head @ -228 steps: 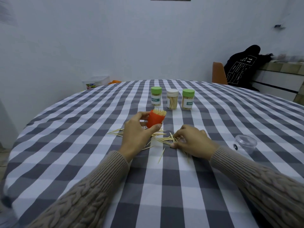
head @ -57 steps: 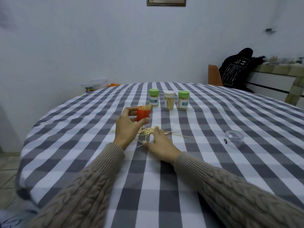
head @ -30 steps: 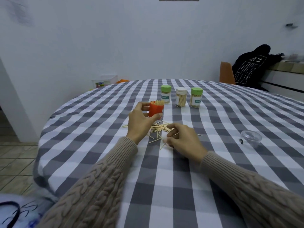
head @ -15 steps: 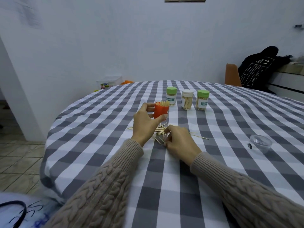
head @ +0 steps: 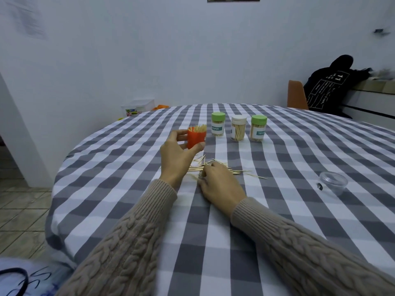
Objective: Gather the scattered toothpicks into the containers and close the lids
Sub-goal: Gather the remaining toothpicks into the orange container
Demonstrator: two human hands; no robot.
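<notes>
My left hand [head: 176,159] grips an open orange container [head: 195,139] a little above the table, with toothpick tips sticking out of its top. Scattered toothpicks [head: 236,171] lie on the checked cloth just below and to the right of it. My right hand [head: 221,184] rests on the near edge of that pile, its fingers curled over some of the toothpicks; the fingertips are hidden. A clear plastic lid [head: 333,183] lies far to the right.
Three closed toothpick jars stand in a row behind the pile: green-capped [head: 218,127], white-capped [head: 238,128] and green-capped [head: 258,128]. The round table [head: 106,167] drops off at its left edge. A chair [head: 296,97] with a dark garment stands at the back right.
My right hand has shifted slightly over the pile, its fingers drawing toothpicks together. My left hand still holds the orange container up. The view has turned a little.
</notes>
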